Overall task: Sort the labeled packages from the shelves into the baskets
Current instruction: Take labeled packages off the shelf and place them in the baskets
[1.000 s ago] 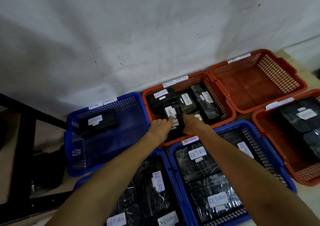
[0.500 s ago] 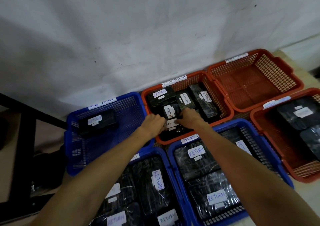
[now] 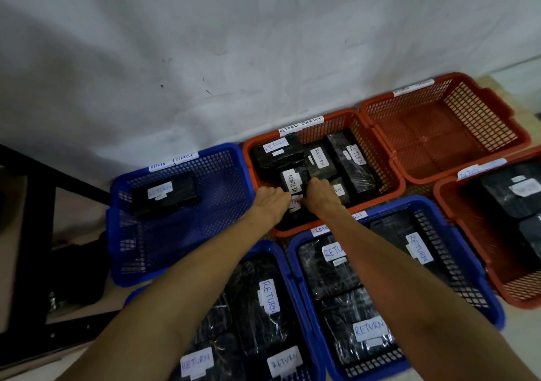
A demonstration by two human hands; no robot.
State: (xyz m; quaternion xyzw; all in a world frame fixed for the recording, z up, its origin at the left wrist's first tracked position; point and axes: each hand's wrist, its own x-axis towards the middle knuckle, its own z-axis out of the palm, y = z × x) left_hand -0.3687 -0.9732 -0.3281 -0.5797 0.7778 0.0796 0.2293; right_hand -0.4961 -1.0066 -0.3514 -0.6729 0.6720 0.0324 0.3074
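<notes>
Now, going left to right: my left hand [image 3: 270, 203] and right hand [image 3: 320, 192] both reach into the orange basket [image 3: 389, 187] tagged RETURN OVERDUE, curled against a black package [image 3: 294, 180] labelled RETURN, one on each side; I can't tell how firmly either grips. I judge this the placing step. Next, I'd settle the package among its neighbours, then let go.

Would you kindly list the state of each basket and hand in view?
Left hand: gripping a package.
Right hand: gripping a package.
Middle orange basket: several packages inside.
Back-right orange basket: empty.
Back-left blue basket: one package.
Front blue baskets: nearly full.
</notes>
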